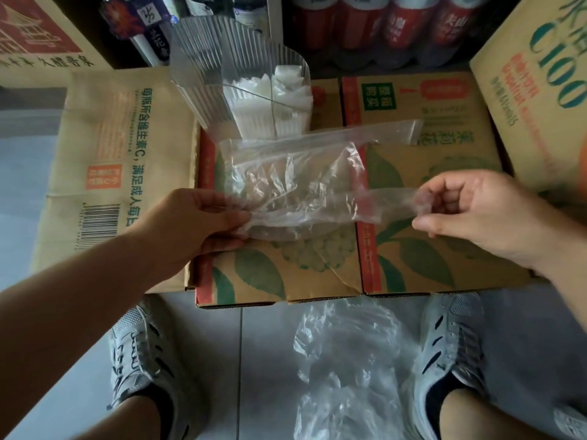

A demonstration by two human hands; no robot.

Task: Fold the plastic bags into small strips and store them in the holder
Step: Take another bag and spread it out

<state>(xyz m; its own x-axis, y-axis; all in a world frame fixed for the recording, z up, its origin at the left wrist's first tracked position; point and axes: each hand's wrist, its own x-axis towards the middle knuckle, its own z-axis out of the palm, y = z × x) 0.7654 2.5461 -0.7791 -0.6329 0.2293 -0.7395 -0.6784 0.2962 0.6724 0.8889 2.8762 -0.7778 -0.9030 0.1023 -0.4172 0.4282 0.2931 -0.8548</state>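
- Left grip [197, 223] pinches the near left corner of the clear plastic bag [295, 182] between thumb and fingers.
- Right grip [476, 217] pinches the end of one handle of this bag with curled fingers, so the near edge is stretched between both hands, a little above the box.
- Rest of the bag lies wrinkled on the cardboard box [428, 249], which is the surface; the other handle lies flat, pointing far right.
- Just behind the bag stands the clear ribbed holder [203, 74], with white folded strips [286, 90] inside at its right side.
- More crumpled bags [346, 360] lie on the floor [260, 360], between two grey shoes [136, 360].
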